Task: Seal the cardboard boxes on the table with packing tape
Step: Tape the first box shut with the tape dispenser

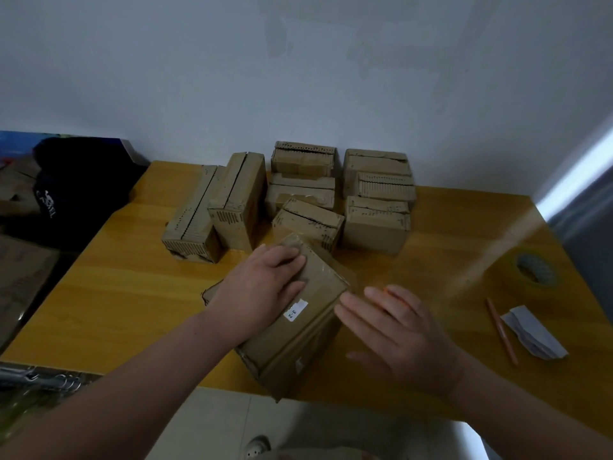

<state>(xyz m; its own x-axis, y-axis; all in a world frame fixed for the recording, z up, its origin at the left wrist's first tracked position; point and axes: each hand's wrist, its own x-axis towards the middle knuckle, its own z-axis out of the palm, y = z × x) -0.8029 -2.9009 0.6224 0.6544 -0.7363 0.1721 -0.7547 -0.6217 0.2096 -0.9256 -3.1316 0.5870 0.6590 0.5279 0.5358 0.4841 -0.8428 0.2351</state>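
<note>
The yellow wooden surface (132, 293) carries a huddle of worn brown cardboard boxes (376, 224) along its far side, by the wall. Near the front edge, one brown cardboard box (298, 346) lies at an angle. The left grip (262, 287) presses flat on its top with straight fingers. The right grip (398, 336) is spread wide just beside its right edge. Further right are a yellowish packing-tape roll (535, 268), folded grey paper (534, 333) and a thin brown pencil (502, 330). A small white label (296, 312) on the angled box reads 3-2.

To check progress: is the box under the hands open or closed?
Closed. The box has a flat top under the left hand; no flap stands up.
</note>
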